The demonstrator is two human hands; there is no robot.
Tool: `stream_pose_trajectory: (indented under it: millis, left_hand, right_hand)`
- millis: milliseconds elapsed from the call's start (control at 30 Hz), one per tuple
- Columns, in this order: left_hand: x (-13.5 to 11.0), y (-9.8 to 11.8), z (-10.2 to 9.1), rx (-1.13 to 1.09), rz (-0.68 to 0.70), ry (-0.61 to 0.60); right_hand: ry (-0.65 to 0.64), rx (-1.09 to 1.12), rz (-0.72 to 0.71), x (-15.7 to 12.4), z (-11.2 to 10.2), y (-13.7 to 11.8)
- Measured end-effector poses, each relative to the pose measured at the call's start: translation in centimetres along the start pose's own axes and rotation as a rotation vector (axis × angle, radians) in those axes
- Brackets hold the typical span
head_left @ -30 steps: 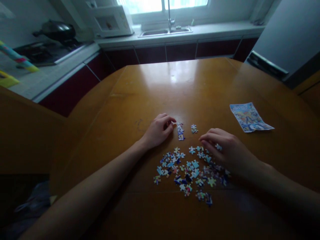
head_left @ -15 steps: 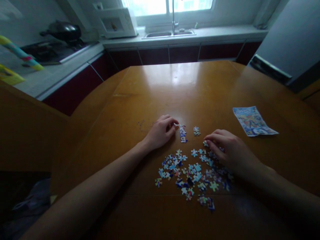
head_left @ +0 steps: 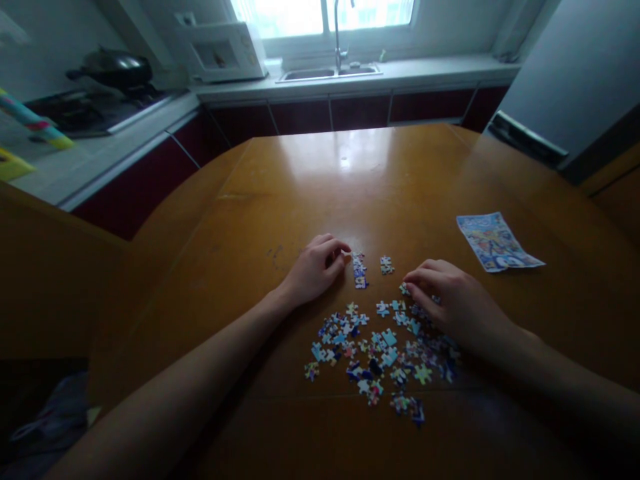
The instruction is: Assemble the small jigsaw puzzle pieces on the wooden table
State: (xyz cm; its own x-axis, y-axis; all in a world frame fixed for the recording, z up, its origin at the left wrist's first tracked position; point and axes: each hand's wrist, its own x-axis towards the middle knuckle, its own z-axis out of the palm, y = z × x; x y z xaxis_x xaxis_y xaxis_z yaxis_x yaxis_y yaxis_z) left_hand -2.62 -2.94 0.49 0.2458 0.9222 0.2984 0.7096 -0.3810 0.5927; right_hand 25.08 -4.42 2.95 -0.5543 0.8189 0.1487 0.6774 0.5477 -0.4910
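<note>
Cardboard pieces lie under the fingertips [head_left: 413, 283] of the right hand [head_left: 457, 303], which are stretched and only a little bent. They press down on one light blue piece [head_left: 403, 289] at the far right edge of the heap, and nothing is pinched between them. The palm covers more pieces behind. The fingers [head_left: 335, 248] of the left hand [head_left: 313, 270] are curled in, half clenched, with the thumb against the index finger. Whether a piece sits inside this curl cannot be told. Its knuckles rest just beside a short joined strip [head_left: 359, 270] of pieces, and a small joined cluster [head_left: 385, 265] lies near, between the two hands. The loose puzzle pieces [head_left: 370, 350] are spread in front of the person, between both forearms, most of them face up. It looks like the searching step: the right hand goes through the heap while the left guards the strip. A next move would call for a fine pinch on one piece, lifted clear of its neighbours and turned to match the strip. All this lies on a shiny wooden table [head_left: 350, 180]. A printed picture sheet [head_left: 495, 241] lies well apart to the right. Behind are a kitchen counter with a sink [head_left: 327, 71], a microwave [head_left: 223, 52] and a dark pan [head_left: 115, 67].
</note>
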Motion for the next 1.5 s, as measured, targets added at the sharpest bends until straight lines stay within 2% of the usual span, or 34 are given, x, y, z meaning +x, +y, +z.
stream_pose_trajectory:
  millis: [900,1500]
  left_hand:
    - [-0.02,0.14,-0.14,-0.005,-0.002,-0.005]
    - [0.01,-0.02,-0.19,-0.007,0.003,-0.006]
  right_hand:
    - [0.036,-0.004,-0.026,0.14,-0.1,0.48]
    - [0.047,-0.013,0.009,0.28,-0.46,0.59]
